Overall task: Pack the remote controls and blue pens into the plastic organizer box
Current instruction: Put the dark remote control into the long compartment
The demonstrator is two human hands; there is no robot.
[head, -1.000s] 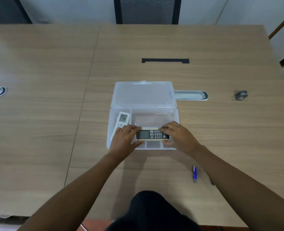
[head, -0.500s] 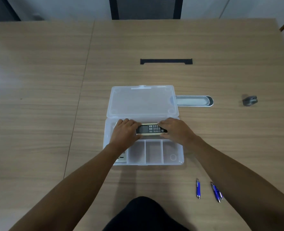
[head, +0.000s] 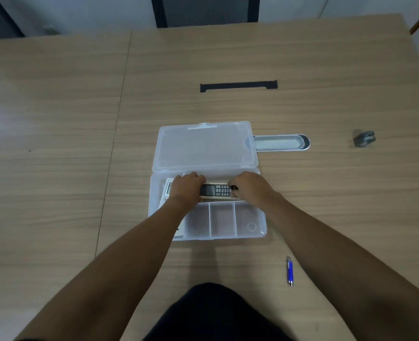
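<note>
On the wood table point(head: 228, 57), dead centre in front of the person: clear organizer box point(head: 251, 232), lid point(head: 203, 146) flipped open and lying flat on the far side. Near row has three small compartments, all bare. Far row is one long compartment, plus a tall one down the left side.

White remote point(head: 168, 190) sits in that left compartment, long axis running away from the person, mostly hidden under the left wrist.

Dark remote point(head: 216, 190) lies in or just over the long far compartment, long axis left-right, parallel to the box's long side. Can't tell if it's fully seated. Left hand point(head: 187, 189) is curled over its left end, right hand point(head: 249, 189) over its right end; fingers bent down around the ends and touching it. Looks like a two-handed press-in or alignment, not a lift.

Blue pen point(head: 289, 271) is on the table outside the box, near side, right of centre, just inside the right forearm. Long axis points roughly away from the person. A second pen may be hidden under that arm; can't tell.

My read: remotes are basically done, pens are not started. Right hand is clearly closer to the pen: pull back and down toward the body, pinch across the barrel.
</note>
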